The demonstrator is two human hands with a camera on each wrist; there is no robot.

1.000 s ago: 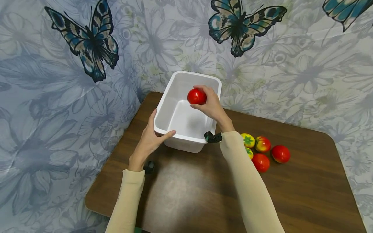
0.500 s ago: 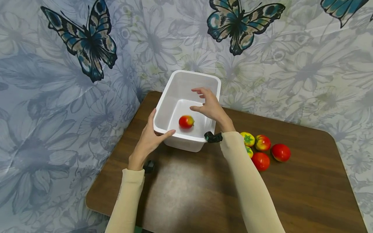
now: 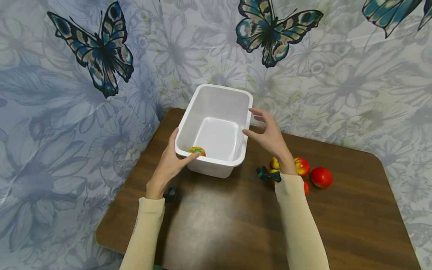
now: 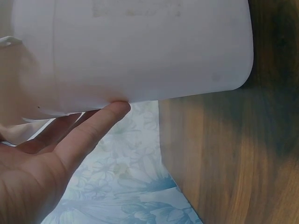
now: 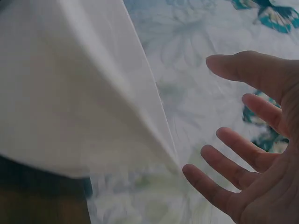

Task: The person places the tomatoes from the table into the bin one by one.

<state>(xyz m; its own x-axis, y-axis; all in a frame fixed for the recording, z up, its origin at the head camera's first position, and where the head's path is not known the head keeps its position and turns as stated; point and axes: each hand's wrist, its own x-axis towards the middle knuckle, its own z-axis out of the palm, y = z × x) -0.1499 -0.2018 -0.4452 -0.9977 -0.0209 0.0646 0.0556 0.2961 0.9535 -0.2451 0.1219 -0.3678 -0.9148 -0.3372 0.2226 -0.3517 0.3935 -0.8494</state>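
A white bin (image 3: 221, 131) stands at the table's back left, and its outer wall (image 4: 140, 51) fills the top of the left wrist view. My left hand (image 3: 169, 165) holds its near left corner, thumb over the rim and fingers (image 4: 88, 133) along the outside. A tomato-like fruit (image 3: 197, 150) with a green top lies inside by that corner, partly hidden by the rim. Beside the bin's right rim is my right hand (image 3: 269, 135), holding nothing; its fingers (image 5: 233, 163) are spread and bent a little, near the bin's side (image 5: 84, 102).
Right of the bin, several red and yellow fruits lie on the brown table (image 3: 354, 210), among them a red one (image 3: 321, 177) and a red-yellow one (image 3: 301, 166). My right forearm partly covers the group. A butterfly-patterned cloth (image 3: 337, 86) hangs behind the table.
My right hand let go of the red fruit, which dropped into the bin and rolled to the near left corner. That hand then moved right, out over the rim. The left hand keeps its hold.
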